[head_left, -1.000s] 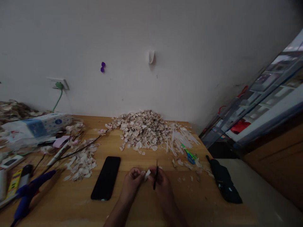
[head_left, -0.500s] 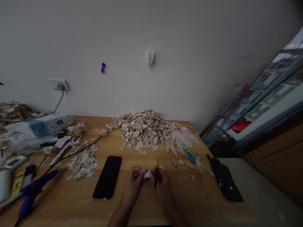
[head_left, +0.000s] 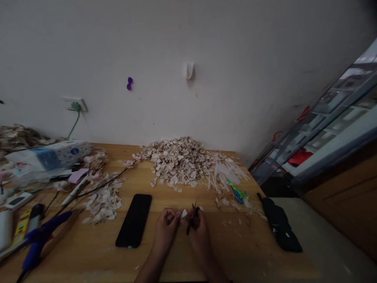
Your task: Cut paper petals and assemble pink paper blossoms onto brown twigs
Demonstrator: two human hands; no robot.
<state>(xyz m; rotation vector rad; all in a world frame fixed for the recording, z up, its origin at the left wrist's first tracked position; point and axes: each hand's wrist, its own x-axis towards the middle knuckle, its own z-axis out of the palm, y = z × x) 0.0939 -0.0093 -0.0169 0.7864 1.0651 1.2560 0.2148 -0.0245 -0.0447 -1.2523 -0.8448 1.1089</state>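
At the lower centre of the frame, above the counter (head_left: 241, 255), the left hand (head_left: 166, 225) pinches a pale petal (head_left: 183, 214) in a fingertip grip. The right hand (head_left: 200, 228) grips dark scissors (head_left: 193, 219), blades slightly parted, just beside the petal. The petal looks thin, nearly weightless, soft and easily creased or torn, so a light pinch at one end seems best. Similar pieces form a heap (head_left: 179, 161) mid-frame.

dim, greyish light, a soft shadow below the white hook (head_left: 189, 71), slight blur, wide-angle stretch toward the edges
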